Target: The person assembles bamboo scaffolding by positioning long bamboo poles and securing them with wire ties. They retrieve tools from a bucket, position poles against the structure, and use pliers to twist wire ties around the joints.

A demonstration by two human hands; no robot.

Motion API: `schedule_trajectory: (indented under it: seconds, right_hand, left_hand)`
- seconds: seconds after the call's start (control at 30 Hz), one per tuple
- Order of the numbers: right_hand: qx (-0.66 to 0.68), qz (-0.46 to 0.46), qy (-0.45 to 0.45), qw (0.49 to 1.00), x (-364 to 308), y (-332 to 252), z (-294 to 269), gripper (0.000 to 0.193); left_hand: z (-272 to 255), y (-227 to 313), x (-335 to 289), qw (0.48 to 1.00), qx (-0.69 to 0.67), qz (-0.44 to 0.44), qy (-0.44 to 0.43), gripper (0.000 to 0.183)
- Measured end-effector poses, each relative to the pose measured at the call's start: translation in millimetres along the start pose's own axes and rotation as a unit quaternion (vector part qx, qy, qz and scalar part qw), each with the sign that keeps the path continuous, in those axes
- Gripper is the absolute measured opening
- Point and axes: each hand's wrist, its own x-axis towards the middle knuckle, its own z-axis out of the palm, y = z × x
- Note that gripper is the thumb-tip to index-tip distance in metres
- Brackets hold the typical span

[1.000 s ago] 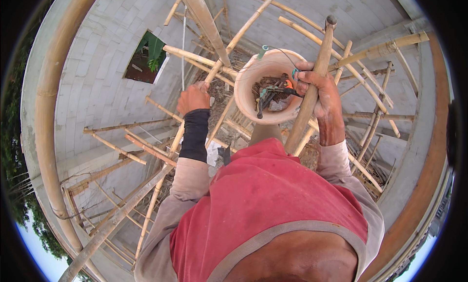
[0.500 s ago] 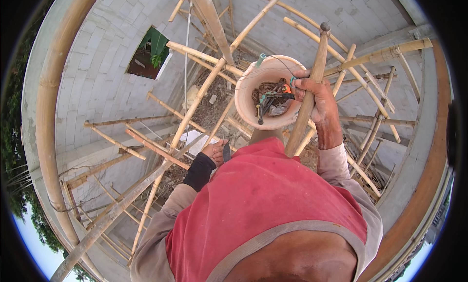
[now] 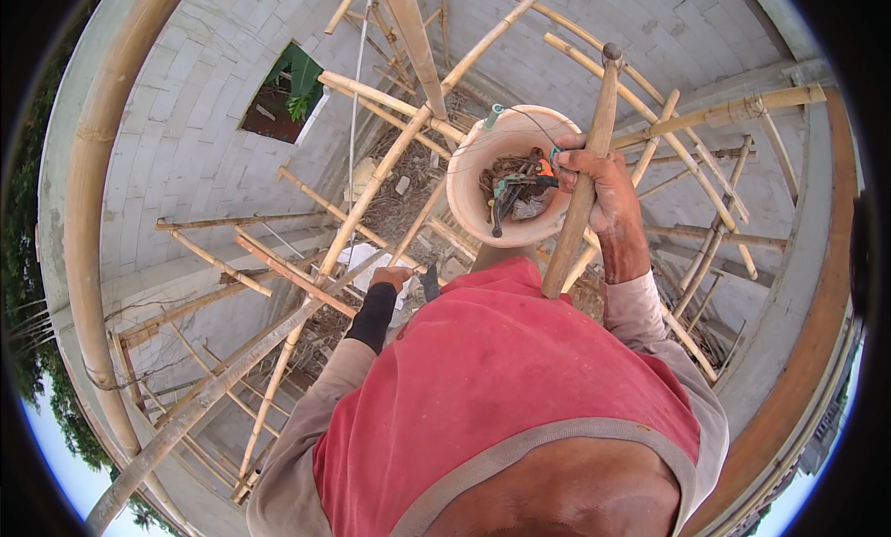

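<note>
Here, the right hand curls its fingers around a wooden stick, just beside a pale bucket with things inside, the left hand low near a red shirt, its fingers too hidden to tell.

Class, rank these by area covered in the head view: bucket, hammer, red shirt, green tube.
1. Red shirt, helped by looking nearest the camera
2. Bucket
3. Hammer
4. Green tube

The pale wall has an opening showing, apparently, green leaves.
</note>
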Motion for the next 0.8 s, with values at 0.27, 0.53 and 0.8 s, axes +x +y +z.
schedule_trajectory:
  seconds: [0.27,0.53,0.8]
  right_hand:
    - [-0.002,-0.004,0.002,1.0,1.1,3.7,0.2,0.034]
    - [-0.007,0.006,0.006,1.0,-1.1,2.2,1.7,0.034]
    - [-0.019,0.003,0.006,1.0,-3.0,4.2,2.5,0.035]
  left_hand:
    - [6.3,9.2,-21.5,0.87,-0.422,-0.111,-0.231,0.034]
    - [58.4,-94.4,6.5,0.985,0.01,0.059,-0.161,0.034]
    - [40.7,-50.6,-14.4,0.941,0.232,0.147,-0.198,0.031]
